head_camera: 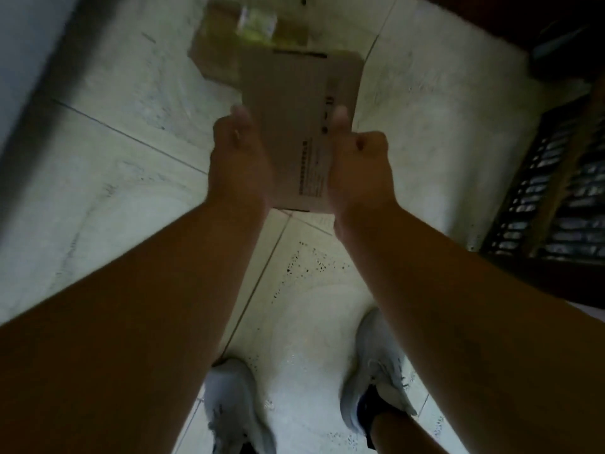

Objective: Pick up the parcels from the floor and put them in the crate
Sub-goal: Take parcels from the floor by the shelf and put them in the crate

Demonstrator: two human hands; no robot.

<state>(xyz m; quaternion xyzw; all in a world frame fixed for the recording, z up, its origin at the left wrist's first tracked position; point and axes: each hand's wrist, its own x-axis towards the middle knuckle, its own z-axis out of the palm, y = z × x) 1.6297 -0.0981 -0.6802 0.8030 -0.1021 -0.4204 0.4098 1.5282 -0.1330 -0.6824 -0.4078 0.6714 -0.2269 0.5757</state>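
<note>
Above the tiled floor (114, 178), both hands grip a flat cardboard parcel (301, 103) by its long edges, keeping it level. Left hand (240, 158) and right hand (358, 162) press thumbs on top; the other fingers are hidden beneath. Another parcel (222, 47) lies beyond.

Matt brown cardboard parcel (299, 126); pale, smooth floor tiles (114, 126) with a dull sheen.

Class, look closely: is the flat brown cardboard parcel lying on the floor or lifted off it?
Lifted: both hands hold the flat brown cardboard parcel above the pale tiled floor.
</note>
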